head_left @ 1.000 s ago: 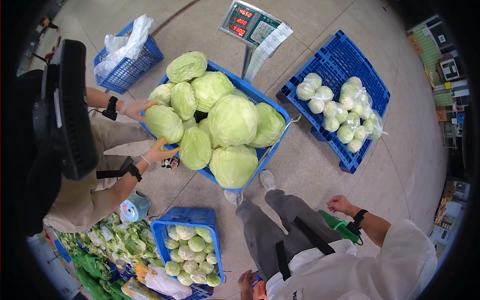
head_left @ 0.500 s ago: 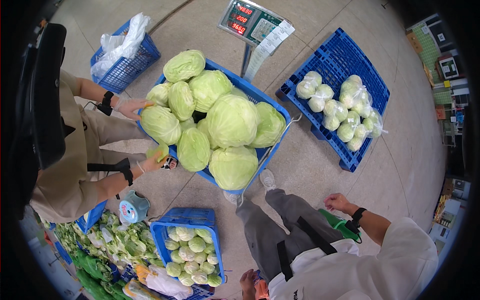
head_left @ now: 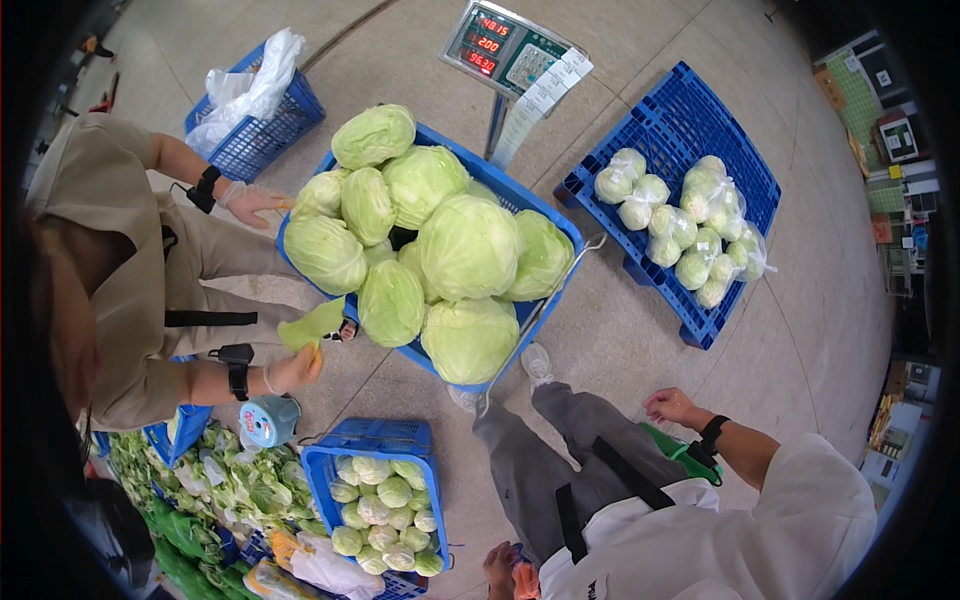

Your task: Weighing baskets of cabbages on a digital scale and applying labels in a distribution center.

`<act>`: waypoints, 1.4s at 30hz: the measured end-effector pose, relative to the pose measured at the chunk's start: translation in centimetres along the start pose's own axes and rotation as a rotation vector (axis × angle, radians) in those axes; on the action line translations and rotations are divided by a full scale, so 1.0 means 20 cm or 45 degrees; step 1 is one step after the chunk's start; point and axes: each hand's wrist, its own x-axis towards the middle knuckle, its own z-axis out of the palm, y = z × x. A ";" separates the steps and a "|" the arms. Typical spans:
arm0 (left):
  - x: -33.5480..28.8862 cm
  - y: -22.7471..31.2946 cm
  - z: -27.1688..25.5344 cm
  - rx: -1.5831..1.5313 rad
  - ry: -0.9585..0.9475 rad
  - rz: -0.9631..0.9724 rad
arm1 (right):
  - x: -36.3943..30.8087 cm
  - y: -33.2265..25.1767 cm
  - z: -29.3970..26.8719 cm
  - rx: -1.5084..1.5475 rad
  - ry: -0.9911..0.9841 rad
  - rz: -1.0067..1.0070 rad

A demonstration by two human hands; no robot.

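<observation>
My right hand [head_left: 672, 406] hangs at my right side with nothing in it, fingers loosely apart, near a green object [head_left: 680, 452] by my thigh. Low in the view, my left hand [head_left: 497, 565] is partly cut off beside an orange-red item [head_left: 525, 578]; its grip cannot be made out. Before my feet, a blue crate [head_left: 555, 305] is heaped with large green cabbages [head_left: 470, 245]. Across it on the left, a co-worker's gloved hand [head_left: 288, 370] holds a loose cabbage leaf [head_left: 315, 322]. The co-worker's other hand [head_left: 252, 204] is beside the crate's edge.
A scale display [head_left: 505, 48] with a paper label strip stands behind the crate. Bagged cabbages [head_left: 700, 215] sit on a blue pallet [head_left: 735, 150] at right. At left are a crate of plastic bags [head_left: 262, 140], a stool [head_left: 268, 418], small cabbages [head_left: 385, 505] and a leaf pile [head_left: 230, 470].
The co-worker has leaned back, drawing the leaf-holding hand down and left and the other hand off the cabbage. The scale's reading has changed. My hands have barely moved.
</observation>
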 end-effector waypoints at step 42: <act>-0.20 -0.01 0.08 -0.087 -0.123 -0.070 | 0.09 0.05 -0.03 -0.052 -0.062 -0.088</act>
